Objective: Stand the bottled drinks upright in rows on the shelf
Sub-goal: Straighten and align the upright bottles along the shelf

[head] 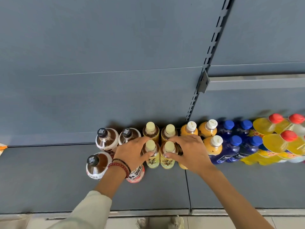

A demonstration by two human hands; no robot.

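2 yellow tea bottles (151, 160) stand upright mid-shelf, side by side and touching, just in front of a matching pair (151, 131) - probably being squared into a tidy block. The left hand (132, 152) grips one and the right hand (189, 152) the other, fingers curled round smooth clear plastic shoulders. Rounded brown bottles (106, 139) stand to the left and blue bottles (234, 146) to the right - all on the matte grey shelf (57, 179).

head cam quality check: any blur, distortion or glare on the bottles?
Head view: sharp at centre, with the labels on the front pale-capped bottles legible between left hand and right hand; red-capped yellow bottles at the right edge are smeared; the wide-angle lens leans the slotted upright and splays bottles outward; light is soft and even, with faint shadows on the back panel and no harsh glare.
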